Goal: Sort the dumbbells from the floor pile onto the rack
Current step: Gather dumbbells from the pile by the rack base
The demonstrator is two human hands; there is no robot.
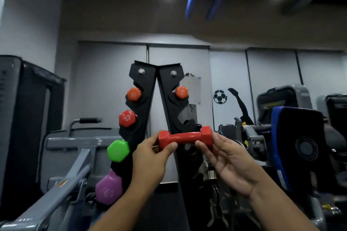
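I hold a small red dumbbell (185, 138) level in front of the black A-shaped rack (148, 88). My left hand (150, 157) pinches its left head and my right hand (225, 157) grips its right head and handle. It hangs beside the rack's right arm, just below an orange dumbbell (181, 92). On the rack's left arm sit, top to bottom, an orange dumbbell (133, 94), a red one (127, 118), a green one (118, 150) and a purple one (109, 186). The floor pile is out of view.
A grey weight machine frame (75, 157) stands to the left of the rack, with a dark upright unit (24, 118) behind it. More machines, one with a blue-edged black pad (298, 148), crowd the right side. A mirrored wall is behind.
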